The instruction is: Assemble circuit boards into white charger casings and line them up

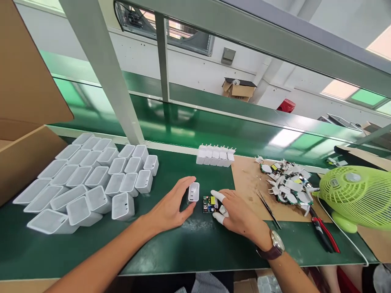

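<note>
My left hand grips a small white charger housing between thumb and fingers, its slotted end face turned up toward me. Just to the right, my right hand, with white finger cots on its thumb and a finger, pinches a small circuit board with a yellow component and white plastic at its right side. A narrow gap of green bench lies between housing and board. Many open white housings stand in rows to the left. Behind my hands, a row of white chargers with prongs up stands near the bench's back edge.
On a brown cardboard sheet lie a heap of circuit boards with white parts and tweezers. Red-and-black pliers and a green fan stand at the right. A large cardboard box is at far left.
</note>
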A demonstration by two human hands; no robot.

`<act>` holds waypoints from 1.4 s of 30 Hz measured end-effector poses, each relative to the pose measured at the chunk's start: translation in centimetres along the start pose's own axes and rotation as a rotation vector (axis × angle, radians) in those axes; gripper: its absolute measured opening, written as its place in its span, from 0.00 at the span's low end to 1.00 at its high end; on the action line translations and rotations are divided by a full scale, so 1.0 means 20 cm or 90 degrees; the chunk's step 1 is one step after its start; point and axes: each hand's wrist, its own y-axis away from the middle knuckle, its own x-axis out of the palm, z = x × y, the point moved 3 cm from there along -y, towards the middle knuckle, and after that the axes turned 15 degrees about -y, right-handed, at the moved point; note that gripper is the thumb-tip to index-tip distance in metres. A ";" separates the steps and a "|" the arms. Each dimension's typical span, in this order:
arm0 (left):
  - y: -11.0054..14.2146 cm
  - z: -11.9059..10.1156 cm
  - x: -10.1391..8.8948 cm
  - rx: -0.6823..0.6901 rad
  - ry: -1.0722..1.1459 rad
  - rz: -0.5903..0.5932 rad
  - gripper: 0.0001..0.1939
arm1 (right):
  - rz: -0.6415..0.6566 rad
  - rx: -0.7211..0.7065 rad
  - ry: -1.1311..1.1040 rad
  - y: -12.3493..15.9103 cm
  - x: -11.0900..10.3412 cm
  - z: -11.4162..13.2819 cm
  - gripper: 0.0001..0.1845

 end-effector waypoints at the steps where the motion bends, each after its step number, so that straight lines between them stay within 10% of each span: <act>1: 0.00 0.01 0.00 -0.011 0.001 0.003 0.35 | -0.020 0.001 -0.019 0.01 0.00 -0.01 0.34; 10: -0.01 0.05 0.06 -0.117 0.072 0.039 0.43 | -0.190 -0.066 -0.226 -0.17 -0.22 0.07 0.31; 17: -0.01 0.10 0.06 -0.088 0.061 -0.097 0.40 | -0.265 -0.230 -0.171 -0.22 -0.08 0.10 0.36; 42: -0.03 0.06 0.04 -0.026 0.016 -0.098 0.41 | -0.179 -0.203 -0.065 -0.17 -0.01 0.10 0.46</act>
